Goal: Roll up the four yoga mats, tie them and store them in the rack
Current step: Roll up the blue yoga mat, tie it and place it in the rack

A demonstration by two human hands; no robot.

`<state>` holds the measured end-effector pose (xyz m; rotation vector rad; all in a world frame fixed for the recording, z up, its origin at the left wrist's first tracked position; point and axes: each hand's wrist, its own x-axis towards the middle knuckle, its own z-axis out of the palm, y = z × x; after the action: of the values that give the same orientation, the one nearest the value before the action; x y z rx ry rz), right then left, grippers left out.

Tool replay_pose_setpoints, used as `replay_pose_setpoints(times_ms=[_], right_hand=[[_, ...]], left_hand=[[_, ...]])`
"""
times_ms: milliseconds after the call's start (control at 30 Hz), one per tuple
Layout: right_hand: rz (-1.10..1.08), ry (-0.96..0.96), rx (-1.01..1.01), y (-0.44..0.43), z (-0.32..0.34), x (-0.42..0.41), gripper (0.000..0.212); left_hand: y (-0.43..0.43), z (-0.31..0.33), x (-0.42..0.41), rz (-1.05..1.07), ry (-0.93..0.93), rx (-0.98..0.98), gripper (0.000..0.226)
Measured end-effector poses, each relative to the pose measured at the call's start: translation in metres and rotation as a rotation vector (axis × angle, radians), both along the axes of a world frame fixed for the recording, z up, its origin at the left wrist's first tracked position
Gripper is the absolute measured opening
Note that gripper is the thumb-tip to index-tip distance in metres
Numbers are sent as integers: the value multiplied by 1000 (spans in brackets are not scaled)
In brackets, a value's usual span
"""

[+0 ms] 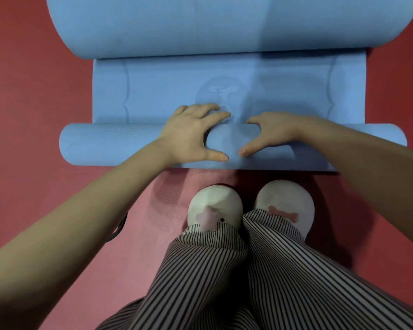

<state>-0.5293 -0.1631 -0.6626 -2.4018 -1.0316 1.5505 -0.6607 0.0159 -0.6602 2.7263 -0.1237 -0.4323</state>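
Striped trousers fill the near edge of the view, both legs cut off by the frame at the bottom and right.

Beyond them lies the blue yoga mat, stretched across the middle of the scene and partly rolled. Its near end is wound into a roll lying left to right, and the flat part runs away from the roll to the far side. A faint round emblem is printed on the flat part (half covered by the fingers and too pale to read). At the far edge a broad, curved blue surface rises and leaves the frame. Whether it is the same mat's far end curling up or a separate mat cannot be told.

A red floor shows on the left and right of the mat. A pink mat lies under the feet, its near end hidden by the trousers and its far end passing under the blue roll.

Both bare forearms reach in from the near corners. The left hand and right hand sit close together at the middle of the roll. Each wraps it, with the fingers draped over the far side and the thumb on the near side.

Two white slippers stand just near of the roll, one with a pink star, the other with a pink bone. A dark strap peeks out beside the left forearm, mostly hidden.
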Motion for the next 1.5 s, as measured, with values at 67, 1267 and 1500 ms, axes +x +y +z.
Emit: replay_pose_setpoints(times_ms=[67,1267,1500], right_hand=[[10,11,-7,0,-1,1,71],[28,-686,151,1,7,-25,111],[49,-602,109,14,11,1,99]], left_hand=[[-2,-4,-12,-4,-70,0,85],[13,-2,42,41,10,179,112],[18,11,64,79,185,111,95]])
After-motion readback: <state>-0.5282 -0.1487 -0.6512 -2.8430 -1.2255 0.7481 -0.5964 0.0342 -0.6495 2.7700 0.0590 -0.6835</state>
